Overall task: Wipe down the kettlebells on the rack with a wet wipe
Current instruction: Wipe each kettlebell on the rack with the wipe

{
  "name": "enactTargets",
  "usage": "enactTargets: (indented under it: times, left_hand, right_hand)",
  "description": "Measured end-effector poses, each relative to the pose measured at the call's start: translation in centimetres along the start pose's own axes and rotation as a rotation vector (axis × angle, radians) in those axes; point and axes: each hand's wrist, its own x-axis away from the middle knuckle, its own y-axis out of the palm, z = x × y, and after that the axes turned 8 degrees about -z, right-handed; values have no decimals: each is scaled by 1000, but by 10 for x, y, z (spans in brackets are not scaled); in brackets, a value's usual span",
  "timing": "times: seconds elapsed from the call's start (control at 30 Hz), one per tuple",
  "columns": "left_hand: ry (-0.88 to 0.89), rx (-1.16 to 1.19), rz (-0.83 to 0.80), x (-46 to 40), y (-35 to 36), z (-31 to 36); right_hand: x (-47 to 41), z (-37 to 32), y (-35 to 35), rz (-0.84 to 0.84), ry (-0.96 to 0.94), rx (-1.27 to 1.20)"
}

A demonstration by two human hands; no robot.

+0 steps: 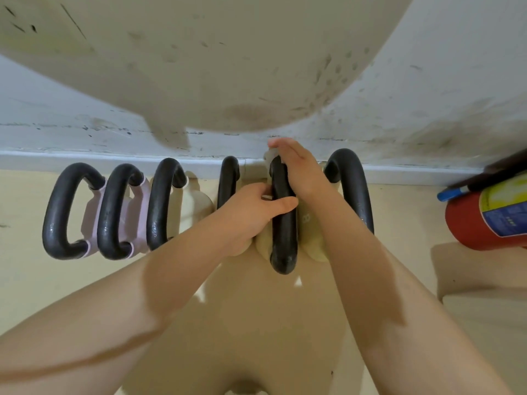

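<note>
Kettlebells stand in a row along the foot of the wall (427,104), six black handles showing from nine o'clock to three o'clock. The floor (25,275) beneath them is pale yellow. A large rounded pale shape (199,67) hangs over the top of the view at twelve o'clock.

The red extinguisher (490,215) lies tilted at three o'clock, well apart from the row.

The two pink kettlebells (94,215) sit at nine o'clock, side by side. The cream kettlebell (196,201) stands next to them, toward the centre. Another black handle (228,178) rises just left of centre, and the outer handle (353,183) stands at two o'clock.

The centre kettlebell (285,238), cream with a black handle, is the one being worked on.

The left hand (256,209) comes in from seven o'clock; its grip is closed, thumb and fingers curled round the middle of that handle. The right hand (299,169) comes in from five o'clock, its grip curled over the handle's far end and pressing the wipe (271,155) against it. Only a small pale edge of the wipe shows under the fingers.
</note>
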Motion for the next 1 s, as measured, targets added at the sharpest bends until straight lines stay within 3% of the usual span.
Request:
enactTargets:
  times: [0.1, 0.23, 0.43, 0.57, 0.7, 0.8, 0.9, 1.0]
  left_hand:
    - [-13, -3, 14, -1, 2, 2]
    - [-4, -4, 14, 0, 3, 1]
    - [-3, -51, 17, -5, 7, -1]
    - [1, -35, -36, -1, 8, -9]
    - [15, -69, -48, 4, 6, -18]
    - [30, -223, -27, 4, 3, -14]
    - [15, -321, -9, 3, 4, -9]
    - [21, -347, -1, 4, 4, -8]
  right_hand:
    - [1, -12, 1, 8, 206, -117]
    - [30, -6, 5, -66, 47, 148]
    - [13, 5, -12, -57, 61, -58]
    - [8, -2, -19, -92, -101, 302]
    - [6, -14, -22, -287, -249, 569]
    - [-7, -19, -20, -359, -206, 876]
    - [-19, -30, -15, -318, -150, 1228]
    - [-24, -33, -10, -345, -118, 1339]
